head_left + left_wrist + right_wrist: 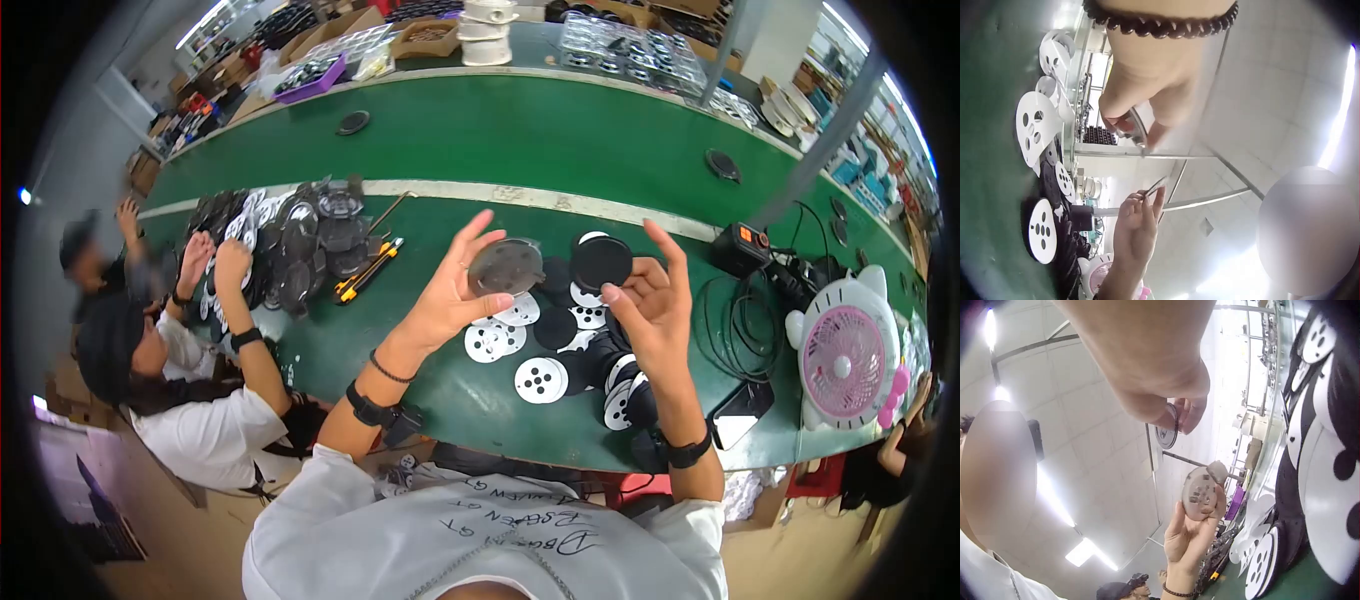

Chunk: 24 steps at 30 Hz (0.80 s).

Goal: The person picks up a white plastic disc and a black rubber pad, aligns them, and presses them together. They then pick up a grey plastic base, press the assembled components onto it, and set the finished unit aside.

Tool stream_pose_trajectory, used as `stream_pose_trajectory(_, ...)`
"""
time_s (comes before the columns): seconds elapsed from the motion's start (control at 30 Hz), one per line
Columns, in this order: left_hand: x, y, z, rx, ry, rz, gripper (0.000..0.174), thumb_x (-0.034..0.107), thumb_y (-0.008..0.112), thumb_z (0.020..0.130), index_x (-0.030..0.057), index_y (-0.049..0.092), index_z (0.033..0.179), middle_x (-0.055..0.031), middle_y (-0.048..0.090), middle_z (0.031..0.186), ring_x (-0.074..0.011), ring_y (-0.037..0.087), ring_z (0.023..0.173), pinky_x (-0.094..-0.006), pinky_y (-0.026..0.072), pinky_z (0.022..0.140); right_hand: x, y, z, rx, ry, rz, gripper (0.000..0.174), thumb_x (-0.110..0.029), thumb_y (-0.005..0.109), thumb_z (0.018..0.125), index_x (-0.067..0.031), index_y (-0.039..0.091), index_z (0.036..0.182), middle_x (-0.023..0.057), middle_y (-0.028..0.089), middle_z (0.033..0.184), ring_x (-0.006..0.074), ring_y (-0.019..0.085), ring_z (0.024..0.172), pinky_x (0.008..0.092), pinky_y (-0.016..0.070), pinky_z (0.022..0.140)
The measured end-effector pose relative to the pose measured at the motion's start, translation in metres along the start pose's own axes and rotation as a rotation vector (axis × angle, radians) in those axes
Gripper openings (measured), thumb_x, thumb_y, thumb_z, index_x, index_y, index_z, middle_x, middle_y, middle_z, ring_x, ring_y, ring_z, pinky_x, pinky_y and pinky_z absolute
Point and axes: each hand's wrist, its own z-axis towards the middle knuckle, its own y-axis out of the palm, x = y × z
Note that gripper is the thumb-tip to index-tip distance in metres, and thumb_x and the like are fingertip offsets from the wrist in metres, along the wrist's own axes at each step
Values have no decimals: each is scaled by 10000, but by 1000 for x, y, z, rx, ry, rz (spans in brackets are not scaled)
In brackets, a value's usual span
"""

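In the head view my left hand pinches a smoky, see-through round disc with a small side tab, between thumb and fingers. The right wrist view shows small square marks across this disc. My right hand grips a flat black round disc by its edge. Both discs are held up side by side over the table, a short gap apart. Under them lie white discs with round holes and plain black discs, loosely heaped and overlapping.
A pile of dark and white discs lies to the left, beside a yellow-handled cutter and another person. On the right are a black cable, a phone and a pink-and-white fan. Beyond a pale ledge runs a green belt.
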Motion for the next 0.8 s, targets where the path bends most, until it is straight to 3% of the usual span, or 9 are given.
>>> stream_pose_trajectory(0.1, -6, 9, 4, 82, 151, 230, 1079, -90, 761, 783, 126, 98, 1607, -171, 278, 1560, -268, 415, 1389, -409, 436, 1116, 15, -10, -3, -27, 17, 59, 508, 107, 706, 848, 12, 498, 1302, 95, 604, 1088, 131, 632, 993, 259, 535, 812)
stream_pose_trajectory(0.13, -8, 6, 6, 51, 215, 465, 1087, -89, 763, 781, 122, 86, 1605, -169, 264, 1565, -276, 413, 1391, -432, 454, 1109, 14, -10, -6, 5, 52, 34, 385, 99, 719, 847, 7, 533, 1171, 80, 617, 1063, 125, 629, 943, 260, 536, 810)
stream_pose_trajectory(0.23, 7, 16, 5, -44, 144, 674, 1117, -83, 775, 770, 123, 64, 1606, -158, 258, 1569, -273, 429, 1378, -437, 456, 1111, 23, -18, -11, -11, 17, 58, 343, 98, 717, 852, 2, 541, 1130, 68, 625, 1051, 122, 624, 937, 256, 529, 824)
stream_pose_trajectory(0.4, 5, 18, 9, -27, 20, 503, 1057, -56, 832, 733, 87, 191, 1561, -168, 586, 1304, -238, 594, 1211, -385, 494, 1029, 26, -26, -13, -160, -90, -35, 214, 150, 678, 792, -11, 622, 922, 95, 635, 998, 190, 625, 967, 329, 504, 888)
stream_pose_trajectory(0.5, -6, 12, 11, -11, 24, 427, 974, -65, 834, 724, 76, 265, 1502, -168, 571, 1324, -221, 583, 1225, -378, 487, 1047, 28, -30, -14, -196, -117, -130, 194, 143, 683, 772, -19, 643, 871, 102, 636, 997, 193, 619, 981, 339, 496, 904)
stream_pose_trajectory(0.57, -4, 16, 8, -17, 40, 397, 822, -82, 766, 791, 57, 302, 1454, -168, 561, 1335, -231, 612, 1191, -369, 523, 1005, 22, -27, -16, -185, -78, -168, 188, 144, 682, 748, -21, 657, 834, 111, 634, 995, 215, 623, 1016, 362, 493, 932)
stream_pose_trajectory(0.63, -1, 22, 6, 133, -45, 55, 717, -102, 665, 863, 41, 293, 1459, -168, 554, 1340, -259, 645, 1146, -353, 565, 942, 22, -26, -15, -178, -272, -326, 196, 152, 675, 734, -16, 662, 835, 112, 627, 991, 262, 643, 1033, 385, 512, 927)
stream_pose_trajectory(0.67, -6, 20, 4, 150, 23, 96, 642, -118, 583, 905, 27, 289, 1457, -170, 550, 1342, -277, 668, 1103, -338, 588, 888, 21, -26, -15, -185, -261, -329, 196, 152, 675, 734, -16, 662, 835, 112, 627, 991, 262, 643, 1033, 385, 512, 927)
stream_pose_trajectory(0.8, -15, 11, -2, 188, 114, 181, 679, -126, 620, 868, 11, 293, 1447, -176, 551, 1316, -247, 660, 1109, -344, 572, 915, 21, -17, -19, -114, -401, -390, 211, 165, 662, 721, -12, 669, 836, 117, 616, 970, 300, 675, 994, 359, 563, 814)
